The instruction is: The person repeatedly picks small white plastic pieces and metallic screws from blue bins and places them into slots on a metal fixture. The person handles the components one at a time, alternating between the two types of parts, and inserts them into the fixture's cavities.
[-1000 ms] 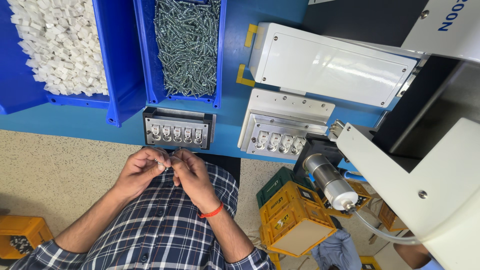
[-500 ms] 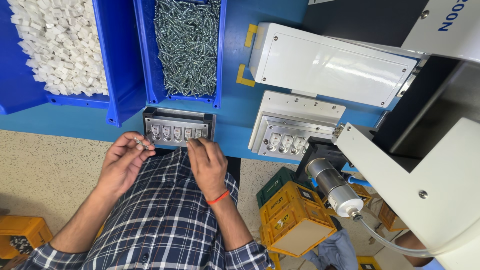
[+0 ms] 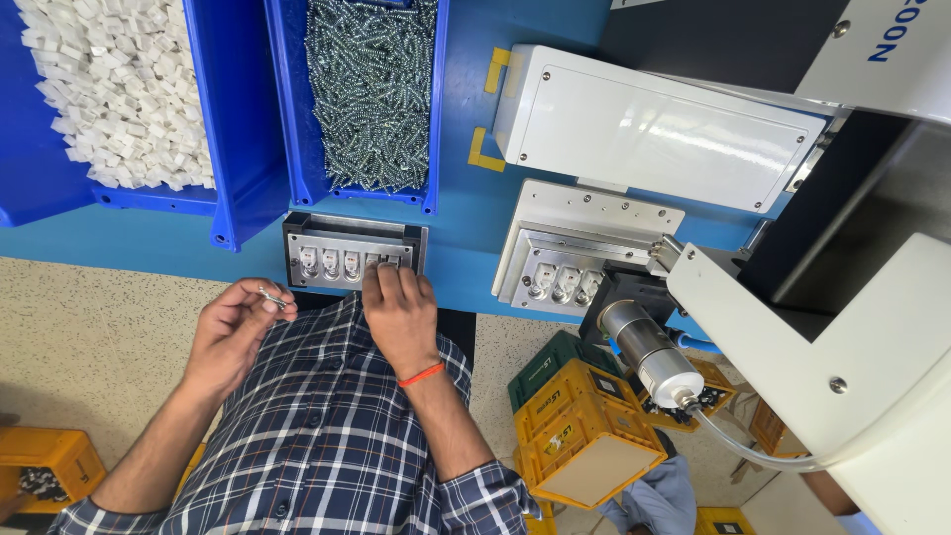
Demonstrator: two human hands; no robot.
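My left hand [image 3: 230,330] is curled near my chest and pinches a few small silver screws [image 3: 271,294] between thumb and fingers. My right hand [image 3: 398,305] reaches onto the right end of a small grey metal fixture [image 3: 342,236] on the blue bench edge; its fingertips cover the right-most slots. Several small white parts sit in the fixture's open slots. Whether the right fingers hold something is hidden. An orange band is on my right wrist.
A blue bin of silver screws [image 3: 371,89] and a blue bin of white plastic pieces [image 3: 119,89] stand behind the fixture. To the right, a second fixture [image 3: 567,282] sits under a white machine housing [image 3: 654,129] with a metal cylinder [image 3: 649,352]. Yellow crates [image 3: 580,436] are on the floor.
My hands were together at my chest; they have separated. The right hand moved up onto the fixture's right end, the left drew away leftward with the screws.
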